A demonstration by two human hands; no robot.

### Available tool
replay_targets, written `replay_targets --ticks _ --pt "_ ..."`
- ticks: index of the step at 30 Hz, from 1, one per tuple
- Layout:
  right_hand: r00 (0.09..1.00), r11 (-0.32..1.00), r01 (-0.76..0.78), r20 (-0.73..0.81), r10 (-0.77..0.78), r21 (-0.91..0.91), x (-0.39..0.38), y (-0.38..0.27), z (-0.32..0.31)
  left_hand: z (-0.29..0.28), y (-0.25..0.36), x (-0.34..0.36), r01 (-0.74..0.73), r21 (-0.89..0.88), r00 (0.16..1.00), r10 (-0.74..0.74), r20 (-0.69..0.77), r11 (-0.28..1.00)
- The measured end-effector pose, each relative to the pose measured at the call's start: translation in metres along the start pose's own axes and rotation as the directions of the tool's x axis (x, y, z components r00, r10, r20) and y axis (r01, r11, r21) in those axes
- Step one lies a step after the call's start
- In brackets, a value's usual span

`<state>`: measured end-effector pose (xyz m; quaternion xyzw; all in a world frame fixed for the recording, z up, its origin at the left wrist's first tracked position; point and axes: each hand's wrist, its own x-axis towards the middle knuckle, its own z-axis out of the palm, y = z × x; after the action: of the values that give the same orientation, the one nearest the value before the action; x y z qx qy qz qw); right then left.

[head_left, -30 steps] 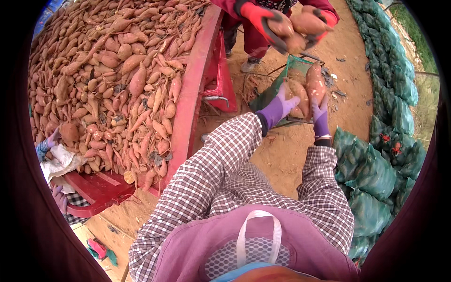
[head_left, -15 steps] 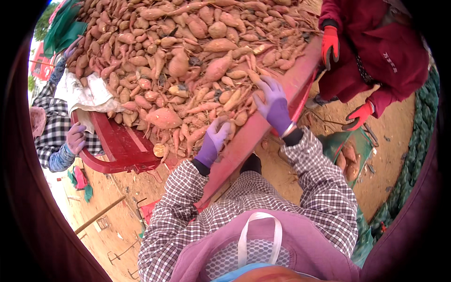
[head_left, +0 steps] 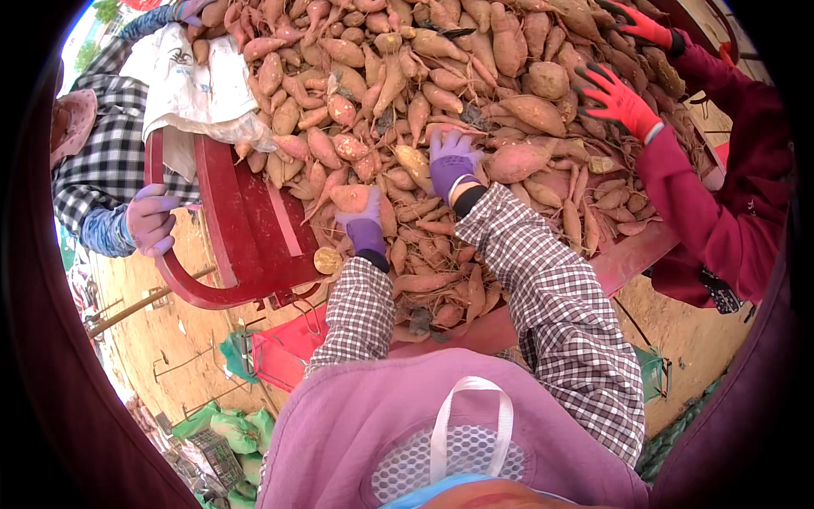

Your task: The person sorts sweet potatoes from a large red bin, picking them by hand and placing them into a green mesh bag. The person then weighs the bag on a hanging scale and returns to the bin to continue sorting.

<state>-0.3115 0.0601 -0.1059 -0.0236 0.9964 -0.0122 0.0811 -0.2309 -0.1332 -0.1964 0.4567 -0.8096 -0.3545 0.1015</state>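
A large heap of sweet potatoes (head_left: 530, 110) lies in a red cart bed (head_left: 229, 212). My left hand (head_left: 365, 227), in a purple glove, is at the near left of the heap, thumb and fingers round a reddish sweet potato (head_left: 349, 198). My right hand (head_left: 454, 165), gloved alike, rests farther in on the heap. Its fingers are apart over the roots, next to a yellowish sweet potato (head_left: 412, 161), and their tips are partly lost among them. Smaller, thin roots (head_left: 432, 250) lie between and below my hands.
On the left a person in a checked shirt (head_left: 106, 170) has a gloved hand (head_left: 153, 220) at the cart's rail, beside a white sack (head_left: 199, 81). On the right another person's red-gloved hands (head_left: 623, 102) reach over the heap. Green bags (head_left: 237, 431) lie on the ground.
Both my hands have moved over the heap, the right one farther in and leftward; the left now grips a sweet potato. The person on the right has brought both hands to the heap. The view has shifted.
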Motion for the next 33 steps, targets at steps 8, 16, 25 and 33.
replay_targets --ticks 8,16,25,33 --pt "0.923 0.58 0.344 -0.379 -0.066 0.738 0.005 0.066 0.014 -0.066 -0.004 0.035 0.476 -0.696 0.739 0.185 0.648 0.538" --pt "0.981 -0.955 0.145 -0.161 0.105 0.259 -0.243 0.189 -0.037 -0.242 -0.021 -0.047 0.613 -0.537 0.496 0.246 0.832 0.58" --pt "-0.263 0.35 0.202 -0.294 0.919 0.915 -0.579 0.355 -0.001 -0.287 -0.069 -0.106 0.659 -0.48 0.412 0.257 0.874 0.579" --pt "0.261 0.026 -0.286 0.052 0.964 0.958 -0.577 0.361 0.121 -0.226 -0.023 -0.224 0.531 -0.396 0.088 0.416 0.905 0.749"
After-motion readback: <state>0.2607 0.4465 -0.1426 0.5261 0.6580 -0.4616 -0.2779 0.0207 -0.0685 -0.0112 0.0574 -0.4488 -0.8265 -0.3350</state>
